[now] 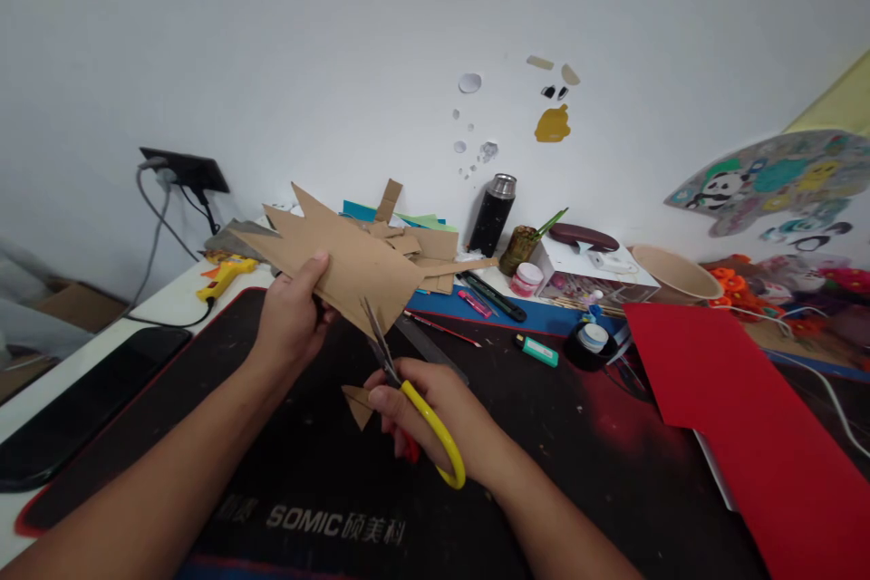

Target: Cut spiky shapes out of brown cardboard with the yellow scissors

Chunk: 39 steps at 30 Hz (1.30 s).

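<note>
My left hand [299,308] is closed on a brown piece of cardboard [360,258], thumb on top and fingers hidden underneath. Jagged points run along the cardboard's far left end. In my right hand [435,412] is a pair of scissors [435,430] with one yellow and one red handle. The scissors' blades are at the near edge of the cardboard, one of them showing above its face. Below the blades, a small triangular cardboard scrap [358,405] lies on the black desk mat [326,471], beside my right fingers.
Cardboard offcuts [435,245] are heaped by the wall, near a black thermos [494,213]. A yellow glue gun [227,276] and a black phone [88,399] lie left. A box cutter [496,294], a turquoise lighter [536,351] and red card [734,417] are right.
</note>
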### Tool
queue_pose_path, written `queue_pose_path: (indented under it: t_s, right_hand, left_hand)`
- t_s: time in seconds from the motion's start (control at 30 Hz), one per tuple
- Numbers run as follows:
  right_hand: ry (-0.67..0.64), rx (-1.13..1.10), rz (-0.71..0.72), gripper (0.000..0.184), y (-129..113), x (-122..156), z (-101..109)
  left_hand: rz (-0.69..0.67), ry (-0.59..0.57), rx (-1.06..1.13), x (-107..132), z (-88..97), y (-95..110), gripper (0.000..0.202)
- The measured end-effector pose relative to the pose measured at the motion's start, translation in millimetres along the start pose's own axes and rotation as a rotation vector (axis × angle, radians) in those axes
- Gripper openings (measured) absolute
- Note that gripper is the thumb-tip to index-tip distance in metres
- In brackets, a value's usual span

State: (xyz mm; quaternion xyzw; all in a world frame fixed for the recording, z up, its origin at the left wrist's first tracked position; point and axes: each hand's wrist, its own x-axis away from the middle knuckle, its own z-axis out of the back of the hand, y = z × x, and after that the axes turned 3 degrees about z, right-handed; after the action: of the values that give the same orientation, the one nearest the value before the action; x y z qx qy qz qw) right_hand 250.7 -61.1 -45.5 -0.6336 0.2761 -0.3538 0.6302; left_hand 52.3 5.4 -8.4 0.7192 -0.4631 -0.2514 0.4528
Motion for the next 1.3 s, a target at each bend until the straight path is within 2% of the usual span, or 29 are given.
queue_pose_path:
  t_s: [0.27,0.5,0.67,0.87,1.07,1.3]
  right_hand:
    - [0.031,-0.021,-0.012,0.041,4.3,-2.4,0.5]
    - [0.021,0.018,0.004,0.043,-0.1,-0.1,1.5]
    - [0.005,0.028,0.014,0.040,0.6,-0.1,0.9]
    - [0.044,-0.005,-0.003,0.041,4.7,-2.1,0.4]
    - [0.035,-0.008,-0.006,0.041,4.2,-1.8,1.2]
    - [0.055,0.064,-0.005,0.031,-0.5,-1.9,0.5]
  left_hand:
    - [-0.155,-0.003,-0.120,4.8,5.3,-1.6,0.029]
    - [-0.066,-0.044,-0.063,0.2,4.0,1.5,0.028]
    - [0.056,-0.068,-0.080,0.0,4.0,0.3,0.032]
    - [-0.080,-0.029,-0.127,3.5,4.0,-2.4,0.031]
    - [-0.052,-0.033,-0.100,4.2,2.0,-1.5,0.030]
    - [-0.017,-0.029,-0.105,5.5,0.1,1.3,0.030]
